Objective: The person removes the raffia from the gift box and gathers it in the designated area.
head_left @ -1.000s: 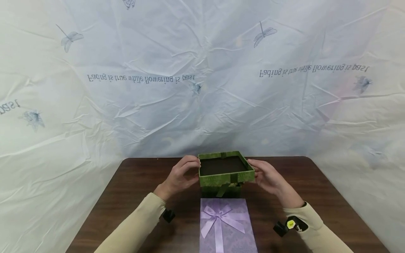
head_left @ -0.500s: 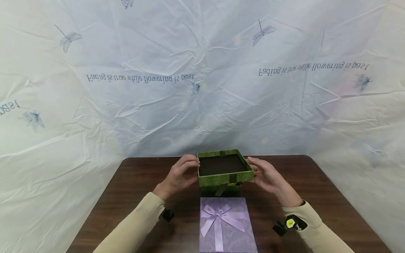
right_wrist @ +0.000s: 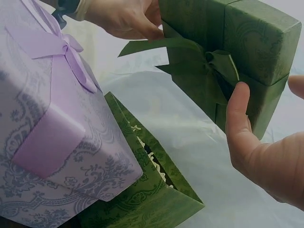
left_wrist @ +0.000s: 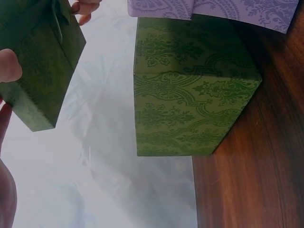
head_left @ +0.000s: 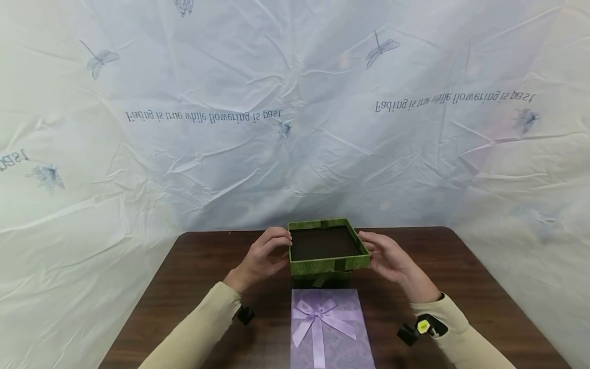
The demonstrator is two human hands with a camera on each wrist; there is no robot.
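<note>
My left hand (head_left: 262,256) and my right hand (head_left: 389,259) hold a patterned green gift box lid (head_left: 313,267) by its opposite sides. It is turned over, its dark inside (head_left: 324,243) facing up and its green ribbon bow (right_wrist: 221,64) underneath. Below it stands the matching green box (left_wrist: 185,109), apart from the lid in both wrist views. A strip of something cream (right_wrist: 154,164) shows inside that box; its kind is hard to tell. The left fingertips curl over the lid's left rim. In the right wrist view, a right finger touches the lid near the bow.
A lilac gift box (head_left: 338,348) with a satin bow (head_left: 318,315) stands right in front of the green one. Both sit on a dark wooden table (head_left: 184,292). Behind the table's far edge hangs a pale printed cloth (head_left: 295,169).
The lid's near edge has dipped slightly, covering more of the green box and its hanging ribbon. Both hands keep the same hold.
</note>
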